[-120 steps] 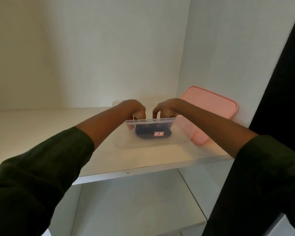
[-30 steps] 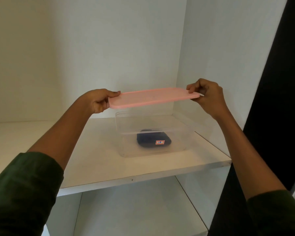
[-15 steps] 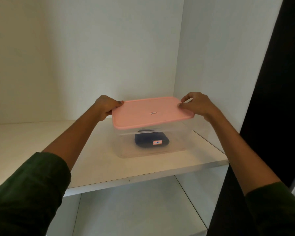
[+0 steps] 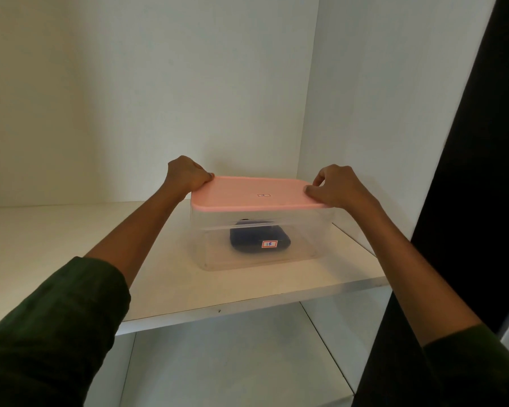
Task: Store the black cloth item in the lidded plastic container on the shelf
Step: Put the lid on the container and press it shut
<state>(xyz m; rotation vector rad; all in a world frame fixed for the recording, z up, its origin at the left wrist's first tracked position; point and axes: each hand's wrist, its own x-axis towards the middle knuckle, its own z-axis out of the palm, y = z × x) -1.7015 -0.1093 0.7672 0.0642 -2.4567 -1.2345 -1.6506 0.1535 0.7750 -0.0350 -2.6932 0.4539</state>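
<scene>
Inside, black cloth (image 4: 257,237) half-veiled by container (image 4: 218,239); left hand (image 4: 187,174), right hand (image 4: 334,186) pinching pink lid (image 4: 247,193).

My left hand (image 4: 188,174) and right hand (image 4: 337,186) grip opposite ends of the pink lid (image 4: 256,193), seated on the clear container (image 4: 212,239). Black cloth (image 4: 253,235) lies inside. Container stands on the white shelf (image 4: 71,239).

containers 1 (image 4: 218,239) | lids 1 (image 4: 247,193) | cloths 1 (image 4: 247,237) | hands 2 (image 4: 187,174) (image 4: 337,188)
</scene>
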